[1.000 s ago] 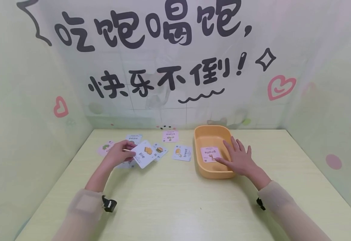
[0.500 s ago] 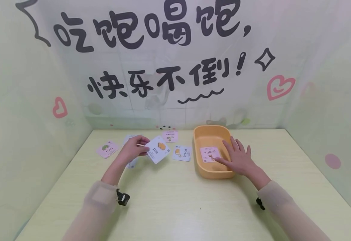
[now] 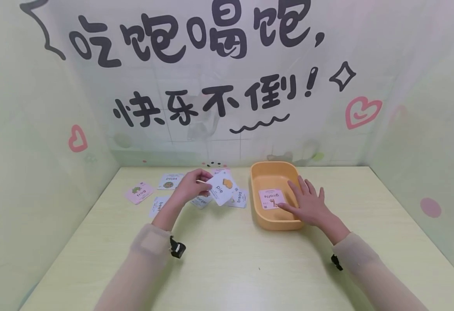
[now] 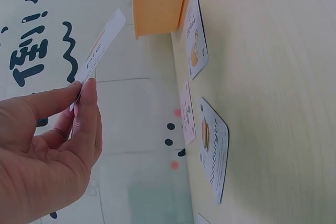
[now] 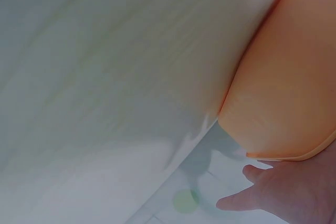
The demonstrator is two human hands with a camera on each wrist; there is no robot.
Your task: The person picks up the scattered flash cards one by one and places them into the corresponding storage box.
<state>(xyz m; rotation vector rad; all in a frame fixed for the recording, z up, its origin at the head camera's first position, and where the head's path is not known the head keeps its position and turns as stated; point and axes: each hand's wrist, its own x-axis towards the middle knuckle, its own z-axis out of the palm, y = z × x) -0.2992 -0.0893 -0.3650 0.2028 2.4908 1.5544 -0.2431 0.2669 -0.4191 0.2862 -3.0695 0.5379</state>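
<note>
Between thumb and fingers, my left hand (image 3: 191, 186) pinches a white card (image 3: 222, 188) marked "pie", held above the table. In the left wrist view the same pie card (image 4: 102, 43) tilts away from the thumb. Below it lie the hamburger card (image 3: 201, 201) and the bread card (image 3: 239, 198), partly covered in the head view. My right hand (image 3: 308, 202) spreads its fingers over the right rim of an orange bin (image 3: 275, 225), touching it. Inside that bin lies a pink giraffe card (image 3: 270, 198). The right wrist view shows the hand (image 5: 289, 190) against the bin's rim.
On the table's left part lie a pink frog card (image 3: 139, 193), a salad card (image 3: 169, 181) and a "beef" card (image 3: 158, 206). A pink card (image 3: 220, 171) at the back is mostly hidden behind the pie card. A printed curtain (image 3: 196, 147) stands behind the table.
My left hand has carried the pie card rightward, from above the left-hand cards to near the bread card. The right hand has stayed on the bin's rim.
</note>
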